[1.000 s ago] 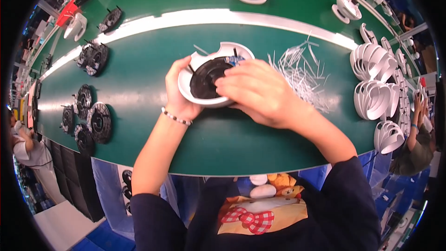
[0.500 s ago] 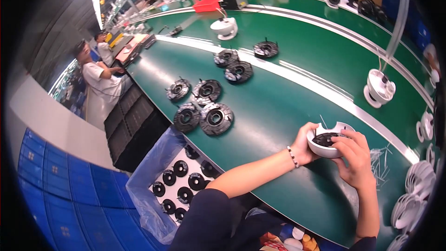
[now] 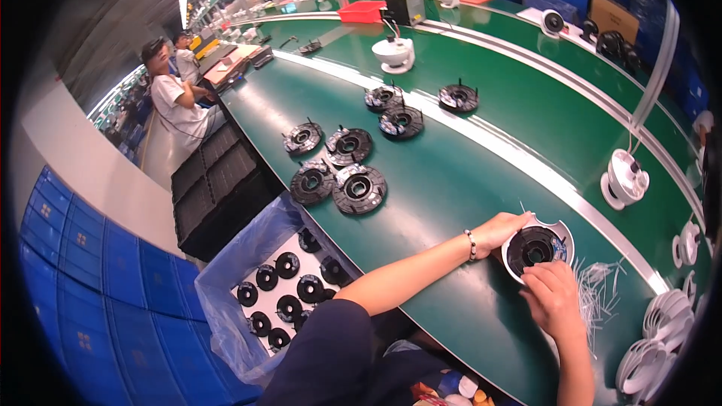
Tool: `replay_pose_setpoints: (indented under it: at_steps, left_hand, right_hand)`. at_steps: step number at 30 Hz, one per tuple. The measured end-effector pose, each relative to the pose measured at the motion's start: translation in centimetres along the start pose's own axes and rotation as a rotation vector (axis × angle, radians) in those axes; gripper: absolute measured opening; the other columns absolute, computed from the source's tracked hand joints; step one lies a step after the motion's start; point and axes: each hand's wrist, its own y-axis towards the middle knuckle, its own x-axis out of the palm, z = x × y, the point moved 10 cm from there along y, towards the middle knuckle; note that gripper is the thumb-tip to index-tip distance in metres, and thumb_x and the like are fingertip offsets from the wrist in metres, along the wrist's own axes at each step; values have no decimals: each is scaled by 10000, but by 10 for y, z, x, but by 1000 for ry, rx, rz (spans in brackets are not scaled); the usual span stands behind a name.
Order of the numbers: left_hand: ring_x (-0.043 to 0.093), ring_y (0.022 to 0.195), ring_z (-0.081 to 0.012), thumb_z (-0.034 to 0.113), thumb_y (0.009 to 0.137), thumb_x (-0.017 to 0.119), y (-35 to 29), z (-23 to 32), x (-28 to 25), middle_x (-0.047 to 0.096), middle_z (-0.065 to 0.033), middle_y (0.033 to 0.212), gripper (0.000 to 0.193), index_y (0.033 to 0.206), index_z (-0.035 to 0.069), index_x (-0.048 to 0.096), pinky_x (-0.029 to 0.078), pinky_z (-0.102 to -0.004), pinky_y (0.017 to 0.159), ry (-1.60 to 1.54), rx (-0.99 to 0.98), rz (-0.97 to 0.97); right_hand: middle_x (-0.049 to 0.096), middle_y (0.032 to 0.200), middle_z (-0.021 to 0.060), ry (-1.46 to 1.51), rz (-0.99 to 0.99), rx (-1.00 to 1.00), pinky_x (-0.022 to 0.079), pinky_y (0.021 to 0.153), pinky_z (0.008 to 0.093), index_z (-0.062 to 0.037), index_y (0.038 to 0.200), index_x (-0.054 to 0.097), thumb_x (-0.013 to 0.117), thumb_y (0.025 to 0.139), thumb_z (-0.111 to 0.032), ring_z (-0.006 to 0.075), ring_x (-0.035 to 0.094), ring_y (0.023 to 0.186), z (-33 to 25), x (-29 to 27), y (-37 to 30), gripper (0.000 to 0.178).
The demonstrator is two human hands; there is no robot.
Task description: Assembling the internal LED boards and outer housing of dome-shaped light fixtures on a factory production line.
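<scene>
A white bowl-shaped housing (image 3: 565,234) is held tilted above the green bench, with a black round part (image 3: 535,249) seated inside it. The black part has a ring-shaped centre and a small blue circuit board at its right side. My left hand (image 3: 502,231) grips the housing's far left rim, the fingers mostly hidden behind it. My right hand (image 3: 553,293) is closed at the near right rim, bent fingertips against the rim and the black part's edge. Thin white strips (image 3: 598,289) lie scattered right of that hand.
Several black round parts (image 3: 359,188) lie on the green bench (image 3: 444,180) to the left. A blue-lined box (image 3: 226,282) holds more. White housings (image 3: 626,179) stand on the line beyond; white curved pieces (image 3: 665,314) are stacked at right. Co-workers sit farther off.
The housing has tilted so its open side with the black part faces me more. My right hand has moved from over the opening down to the near rim. The whole view has shifted slightly.
</scene>
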Motion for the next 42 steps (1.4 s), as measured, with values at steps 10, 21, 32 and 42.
replay_pose_setpoints:
  at_steps: [10, 21, 32, 42]
  left_hand:
    - [507, 848, -72, 297, 902, 390, -4, 21, -9, 577, -39, 930, 362, 974, -22, 545, 429, -229, 750, 223, 356, 149]
    - [564, 755, -114, 183, 873, 418, -52, 73, 18, 607, -114, 805, 256, 950, -42, 511, 451, -265, 673, 428, 750, 257]
    - [571, 793, -152, 178, 867, 406, -71, 74, 29, 593, -123, 865, 276, 1013, -46, 475, 448, -268, 703, 435, 853, 192]
    - [559, 803, -120, 204, 882, 407, -49, 57, 25, 599, -101, 867, 283, 1007, -37, 484, 444, -256, 711, 404, 739, 190]
  right_hand:
    - [315, 1291, 202, -8, 117, 475, 286, 955, 422, -4, 1269, 265, 789, 445, -257, 366, 312, 1170, 55, -4, 4, 1008]
    - [444, 570, 65, 244, 327, 754, 330, 500, 282, 43, 710, 495, 415, 895, -264, 123, 393, 543, 124, -5, -21, 367]
    - [461, 575, 78, 415, 350, 581, 320, 499, 269, 67, 691, 506, 439, 874, -217, 144, 407, 533, 116, -6, -18, 344]
    - [385, 543, 49, 417, 313, 668, 294, 486, 272, 42, 653, 423, 437, 874, -193, 115, 333, 532, 126, 0, -24, 323]
